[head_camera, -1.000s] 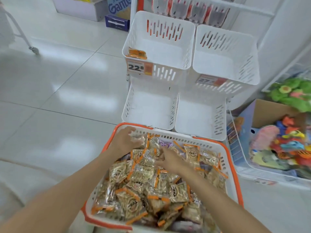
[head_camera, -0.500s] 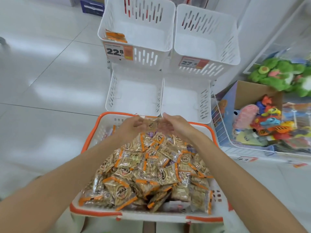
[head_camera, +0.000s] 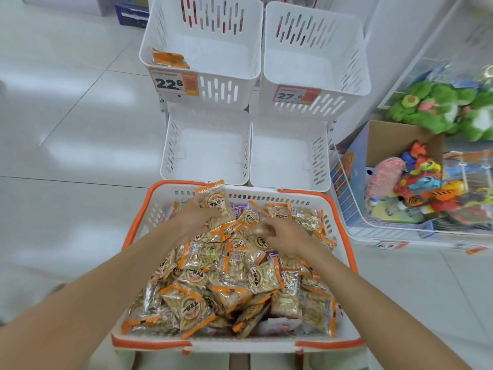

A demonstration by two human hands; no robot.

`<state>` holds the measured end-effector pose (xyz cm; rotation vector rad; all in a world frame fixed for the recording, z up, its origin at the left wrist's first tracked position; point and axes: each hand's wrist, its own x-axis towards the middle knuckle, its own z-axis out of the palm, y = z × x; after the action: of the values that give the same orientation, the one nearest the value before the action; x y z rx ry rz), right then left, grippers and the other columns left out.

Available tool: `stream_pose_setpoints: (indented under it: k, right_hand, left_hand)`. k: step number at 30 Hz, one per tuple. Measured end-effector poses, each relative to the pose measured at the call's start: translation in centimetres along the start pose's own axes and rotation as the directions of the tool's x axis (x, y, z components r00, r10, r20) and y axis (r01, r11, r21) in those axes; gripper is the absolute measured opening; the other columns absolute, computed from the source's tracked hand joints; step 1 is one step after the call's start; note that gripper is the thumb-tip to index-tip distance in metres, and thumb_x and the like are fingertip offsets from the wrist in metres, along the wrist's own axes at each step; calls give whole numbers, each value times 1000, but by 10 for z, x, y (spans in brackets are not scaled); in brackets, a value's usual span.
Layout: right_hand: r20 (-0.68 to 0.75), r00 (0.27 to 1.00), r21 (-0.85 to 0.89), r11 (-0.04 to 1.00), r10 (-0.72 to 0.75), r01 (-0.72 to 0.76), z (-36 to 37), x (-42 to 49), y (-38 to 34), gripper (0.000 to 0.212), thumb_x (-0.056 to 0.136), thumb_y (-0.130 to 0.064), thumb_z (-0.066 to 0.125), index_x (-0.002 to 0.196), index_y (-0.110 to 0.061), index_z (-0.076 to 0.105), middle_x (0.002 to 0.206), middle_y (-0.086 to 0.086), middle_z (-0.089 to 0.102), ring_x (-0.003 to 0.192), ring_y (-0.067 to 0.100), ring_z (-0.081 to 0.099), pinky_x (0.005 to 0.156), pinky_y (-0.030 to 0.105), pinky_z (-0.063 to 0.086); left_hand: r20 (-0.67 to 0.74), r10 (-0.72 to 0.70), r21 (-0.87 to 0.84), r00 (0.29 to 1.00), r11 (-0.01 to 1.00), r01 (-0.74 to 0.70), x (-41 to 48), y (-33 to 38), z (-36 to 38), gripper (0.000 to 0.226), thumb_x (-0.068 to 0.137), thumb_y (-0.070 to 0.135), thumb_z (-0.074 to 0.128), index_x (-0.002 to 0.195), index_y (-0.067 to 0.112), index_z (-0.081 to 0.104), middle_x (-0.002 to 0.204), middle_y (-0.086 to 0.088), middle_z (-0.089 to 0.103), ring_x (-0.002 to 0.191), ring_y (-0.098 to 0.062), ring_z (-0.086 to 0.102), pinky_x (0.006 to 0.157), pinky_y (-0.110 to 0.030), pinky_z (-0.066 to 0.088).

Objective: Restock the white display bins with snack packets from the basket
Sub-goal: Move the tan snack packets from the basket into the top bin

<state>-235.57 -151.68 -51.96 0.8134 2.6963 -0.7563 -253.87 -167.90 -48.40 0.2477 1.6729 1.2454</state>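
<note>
Gathering snack packets point(head_camera: 232, 265) by the body, not the seal; lift over the basket point(head_camera: 298, 198) rim toward the lower left bin point(head_camera: 208, 145). Gripping one raised packet point(head_camera: 214, 201) with the left hand point(head_camera: 196, 218) at the far wall. Resting the right hand point(head_camera: 284, 236) apart on the pile, fingers bent; cannot tell if holding.

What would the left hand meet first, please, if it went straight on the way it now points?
Probably the far wall of the basket: the left hand, gripping a snack packet, points forward and slightly right across it. The lower left bin lies just beyond; depth is unclear.
</note>
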Motion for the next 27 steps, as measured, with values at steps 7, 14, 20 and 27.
stream_pose_setpoints:
  k: [7,14,20,27]
  right_hand:
    - [47,992,977,203,114,-69,-55,-1,-46,21,84,0,46,101,1,57,87,10,60,68,15,56,58,24,44]
    - [-9,997,871,490,77,-30,-40,14,-57,40,91,-9,65,130,-13,60,115,3,64,107,22,65,91,29,53]
    - [49,991,244,961,123,-132,-10,35,-16,60,98,-33,58,151,-19,34,145,-3,47,127,24,53,97,35,45]
    - [-47,995,235,969,86,-73,-13,39,-21,18,86,-20,74,102,-21,66,100,2,64,91,21,60,79,36,45]
  left_hand:
    - [-47,-6,-65,999,998,3,0,4,9,51,96,40,58,136,10,48,117,-4,63,104,-22,61,87,-40,50]
    - [55,23,-117,998,993,-17,0,2,9,133,32,48,99,145,18,35,133,-10,61,120,-27,59,102,-51,48]
    - [-9,-4,-299,1000,954,2,4,-10,-21,80,73,10,81,139,19,36,142,-8,45,127,-28,48,81,-51,59]
    - [-142,2,-208,990,978,-32,9,-16,-32,62,86,12,74,138,15,40,137,-7,52,123,-24,53,81,-44,60]
